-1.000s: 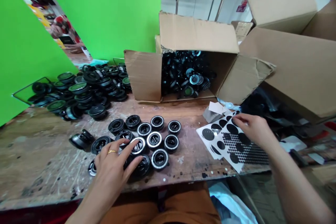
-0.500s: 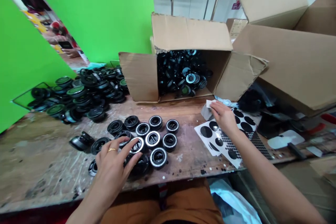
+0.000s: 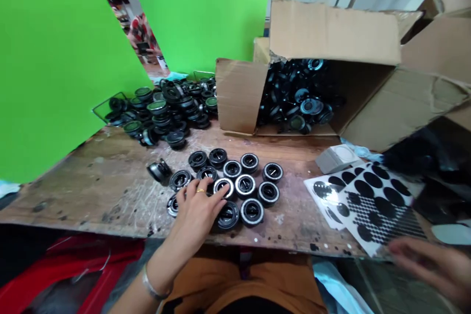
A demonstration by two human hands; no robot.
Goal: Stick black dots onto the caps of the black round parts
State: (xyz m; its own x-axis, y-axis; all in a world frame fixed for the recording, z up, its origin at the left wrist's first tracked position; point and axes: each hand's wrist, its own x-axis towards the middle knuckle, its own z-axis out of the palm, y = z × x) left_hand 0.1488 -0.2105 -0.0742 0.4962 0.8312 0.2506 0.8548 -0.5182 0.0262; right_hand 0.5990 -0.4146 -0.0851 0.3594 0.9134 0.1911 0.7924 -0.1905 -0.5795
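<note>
My left hand [image 3: 196,206] rests over a cluster of round black parts, fingers apart and curved down. Its index finger and thumb are beside a round black part with a silver ring [image 3: 223,188]; a part under the palm is mostly hidden. Close by stand more such parts, among them a silver-ringed one [image 3: 252,212] and a plain black one [image 3: 228,216]. My right hand [image 3: 430,265] is smeared by motion at the lower right, near the corner of a sheet of black round stickers [image 3: 368,206]. Whether it holds anything cannot be made out.
An open cardboard box [image 3: 241,100] lies on its side, filled with black parts. A heap of round parts [image 3: 162,113] sits by the green wall [image 3: 206,10]. Behind the sticker sheets is a small grey block [image 3: 336,159] with a white top. One part [image 3: 159,171] lies tipped at the left.
My right hand has left the small grey block, where it pinched a white piece, and moved down toward me at the right. My left hand stays over the parts. The view has swung left.
</note>
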